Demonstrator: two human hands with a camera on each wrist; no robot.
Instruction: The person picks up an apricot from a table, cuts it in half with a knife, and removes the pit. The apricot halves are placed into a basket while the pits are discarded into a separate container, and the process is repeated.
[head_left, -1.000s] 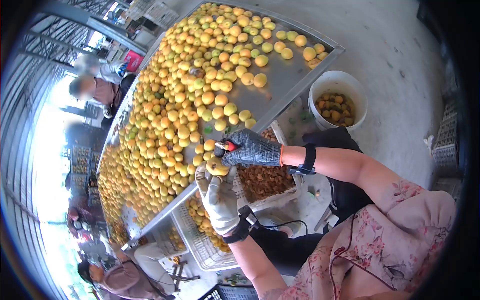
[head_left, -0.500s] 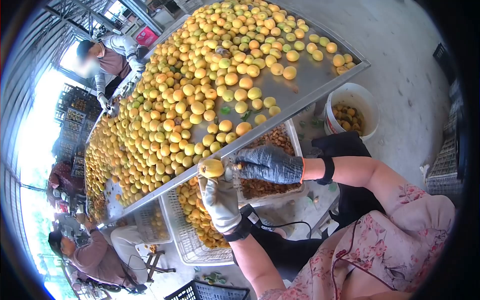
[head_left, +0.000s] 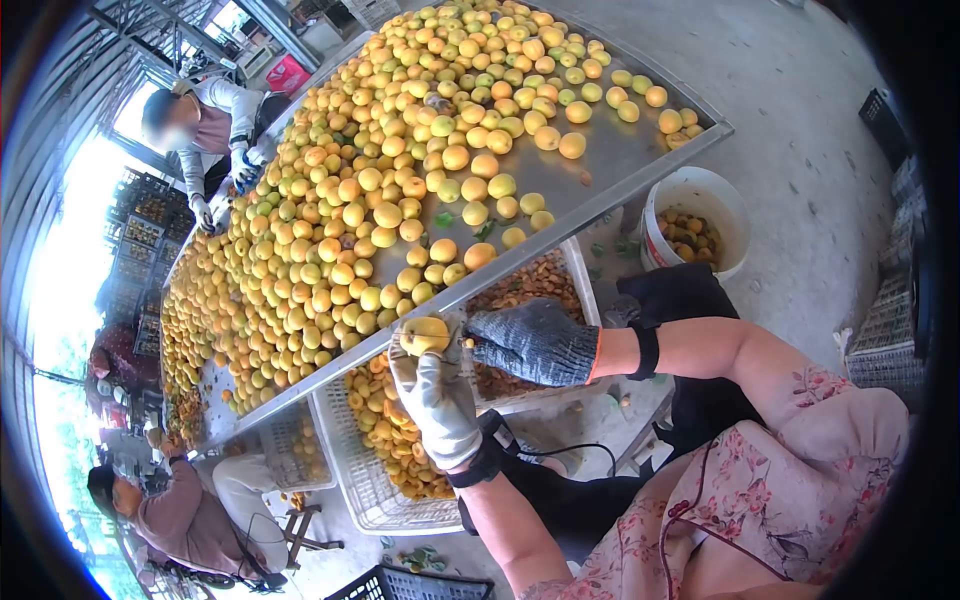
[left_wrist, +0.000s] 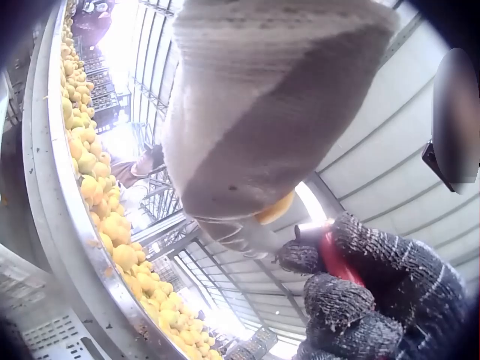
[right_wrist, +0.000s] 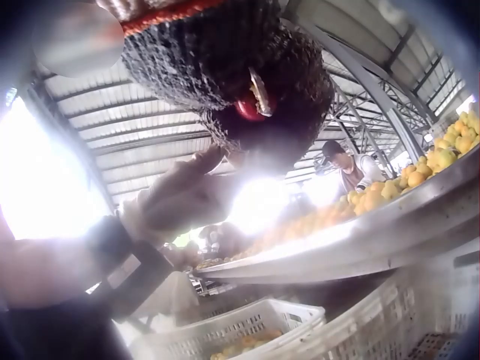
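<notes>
My left hand (head_left: 440, 405), in a white glove, holds a yellow apricot (head_left: 425, 336) up in its fingertips near the table edge. A thin dark line runs across the fruit's skin. Just right of it is my right hand (head_left: 535, 340), in a dark grey knit glove. Its fingers curl round a small red-handled tool (left_wrist: 339, 259) with a short metal end, seen in the left wrist view. The right wrist view shows the tool's metal end (right_wrist: 259, 94) beyond the gloved fingers. A small orange-brown bit shows at the right fingertips in the head view.
A metal-edged sorting table (head_left: 640, 180) bears a heap of apricots. Below it stand a white crate (head_left: 365, 500) of opened apricots and another crate (head_left: 587, 285) of brown pits. A white bucket (head_left: 735, 205) holds more fruit. Other people work along the table's far side and left.
My right hand has drawn back rightward from the apricot, where its tool was against the fruit. The left hand keeps hold of the apricot. The head view has shifted.
</notes>
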